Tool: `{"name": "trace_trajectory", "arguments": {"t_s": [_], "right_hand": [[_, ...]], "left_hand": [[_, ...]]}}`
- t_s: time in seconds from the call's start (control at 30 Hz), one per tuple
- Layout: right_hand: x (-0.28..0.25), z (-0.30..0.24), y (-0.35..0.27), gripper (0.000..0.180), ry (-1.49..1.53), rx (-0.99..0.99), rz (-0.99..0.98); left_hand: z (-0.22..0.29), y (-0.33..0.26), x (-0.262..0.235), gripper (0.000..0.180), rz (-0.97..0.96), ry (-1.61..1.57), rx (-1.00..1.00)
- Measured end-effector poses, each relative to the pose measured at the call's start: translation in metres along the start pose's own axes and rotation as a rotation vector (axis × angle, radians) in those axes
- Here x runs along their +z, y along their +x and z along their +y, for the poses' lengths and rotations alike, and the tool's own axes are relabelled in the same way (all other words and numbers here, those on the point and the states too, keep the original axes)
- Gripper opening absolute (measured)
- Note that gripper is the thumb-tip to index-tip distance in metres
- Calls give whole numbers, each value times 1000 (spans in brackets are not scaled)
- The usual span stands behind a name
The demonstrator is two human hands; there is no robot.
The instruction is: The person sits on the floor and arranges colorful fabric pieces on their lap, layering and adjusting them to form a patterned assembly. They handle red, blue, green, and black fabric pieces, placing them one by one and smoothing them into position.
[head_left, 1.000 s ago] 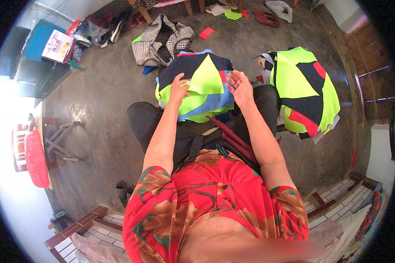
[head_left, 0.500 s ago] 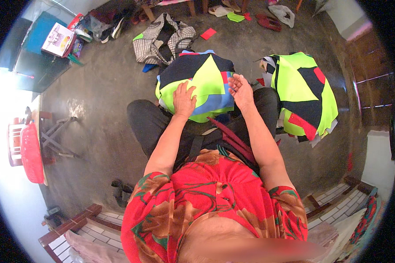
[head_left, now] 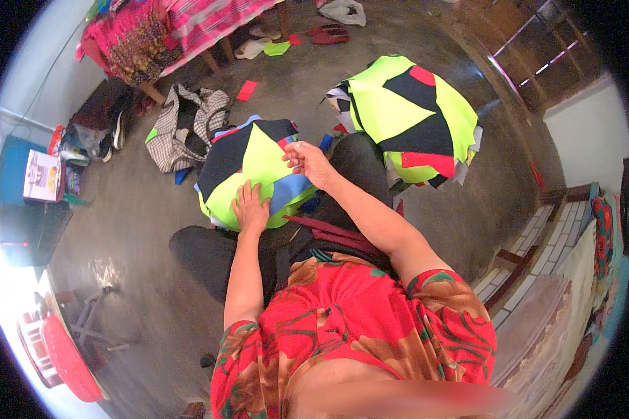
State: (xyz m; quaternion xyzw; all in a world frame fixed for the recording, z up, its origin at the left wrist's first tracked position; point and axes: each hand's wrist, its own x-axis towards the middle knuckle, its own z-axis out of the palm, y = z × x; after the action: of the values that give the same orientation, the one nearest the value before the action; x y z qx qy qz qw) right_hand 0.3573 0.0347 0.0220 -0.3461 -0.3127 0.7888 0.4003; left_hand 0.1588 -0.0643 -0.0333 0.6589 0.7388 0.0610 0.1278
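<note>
In front of my lap sits a heaped pile of fabric pieces (head_left: pixel 220 157) in lime green, black, blue and red. My left hand (head_left: pixel 251 206) lies on the near lime-green piece, its fingers spread. A pointed lime-green piece (head_left: pixel 262 157) rests on top of the heap. My right hand (head_left: pixel 310 163) is at the heap's right edge beside a small red patch. Its fingers are loosely bent and slightly apart, with nothing visible in them. Narrow maroon strips (head_left: pixel 335 234) lie across my lap below the heap.
To the right stands a second pile of lime-green, black and red fabric pieces (head_left: pixel 405 115). A checked cloth (head_left: pixel 185 129) lies on the floor beyond the first heap. A red scrap (head_left: pixel 246 91) and footwear are farther back. A red plastic chair (head_left: pixel 70 359) stands at left.
The whole view has turned, so both heaps appear farther left and a pink-covered table has come into sight. My left hand stays on the lime-green piece; the right remains by the heap's edge.
</note>
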Motion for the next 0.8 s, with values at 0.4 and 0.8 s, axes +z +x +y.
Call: {"name": "trace_trajectory", "arguments": {"t_s": [0.4,0.8], "right_hand": [[-27,-118,-100,17,-889,-627,569],[-134,-176,-108,28,-1694,-544,1082]], "left_hand": [[-4,-2,7,56,2,14,5],[-6,1,7,56,-22,-20,1]]}}
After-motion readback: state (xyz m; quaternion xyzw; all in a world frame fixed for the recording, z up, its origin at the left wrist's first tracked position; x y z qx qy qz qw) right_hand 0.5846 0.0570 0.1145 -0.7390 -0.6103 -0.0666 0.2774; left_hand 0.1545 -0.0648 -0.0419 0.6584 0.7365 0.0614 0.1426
